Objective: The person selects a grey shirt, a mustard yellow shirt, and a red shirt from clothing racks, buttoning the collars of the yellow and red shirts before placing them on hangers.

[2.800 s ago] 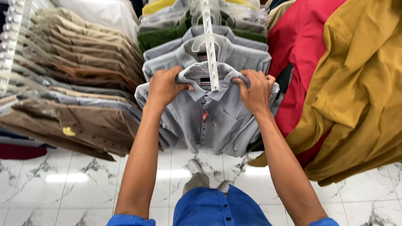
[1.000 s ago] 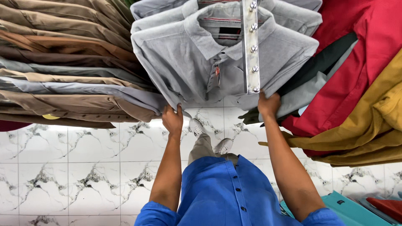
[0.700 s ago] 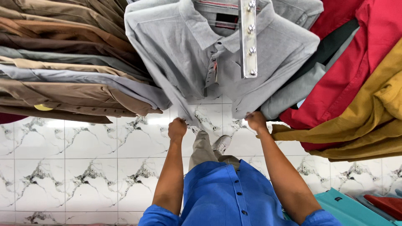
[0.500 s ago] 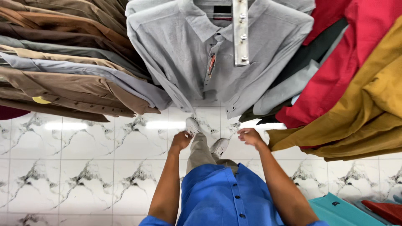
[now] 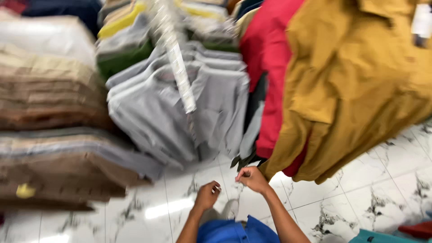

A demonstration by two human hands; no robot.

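While the grey polo shirt hangs on the rack above, both hands sit below its hem, clear of the cloth. Left hand is loosely curled; right hand has fingertips pinched together, though blur hides whether they hold anything.

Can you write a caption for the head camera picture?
Two hands, left hand and right hand, below hanging grey shirts.

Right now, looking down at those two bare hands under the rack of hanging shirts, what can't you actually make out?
- Head view: the loosely closed left hand shows a small pale thing at the fingertips; motion blur hides what it is.
- Right hand: whether it touches the mustard-yellow hanging shirt is blurred.
- Grey polo shirts: collar and button details are smeared.
- Teal item, bottom right, is cut by the edge.
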